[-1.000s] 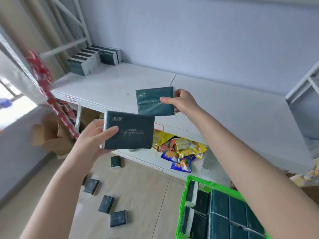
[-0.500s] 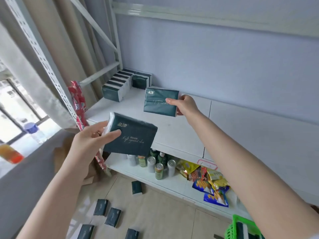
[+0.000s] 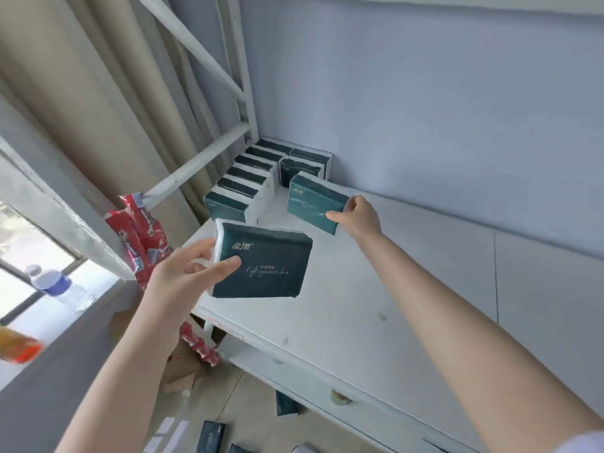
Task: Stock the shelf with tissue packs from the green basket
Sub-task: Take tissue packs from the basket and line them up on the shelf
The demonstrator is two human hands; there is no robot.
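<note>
The right hand (image 3: pixel 358 217) pinches one tissue pack (image 3: pixel 313 204) by its end above the shelf (image 3: pixel 359 289) beside the stocked row (image 3: pixel 242 188), while the left hand (image 3: pixel 186 273) grips a second tissue pack (image 3: pixel 261 269); both look light, squashy and film-slick, so end-holds suit.

Gold characters that look like "金漂" mark the corner nearest your fingers on the dark green tissue pack (image 3: pixel 271 279) in your left hand (image 3: pixel 183 276), above pale script seemingly reading "Soft against skin". The second pack (image 3: pixel 313 204), in your right hand (image 3: pixel 359 217), bears a gold mark too small to read.
</note>
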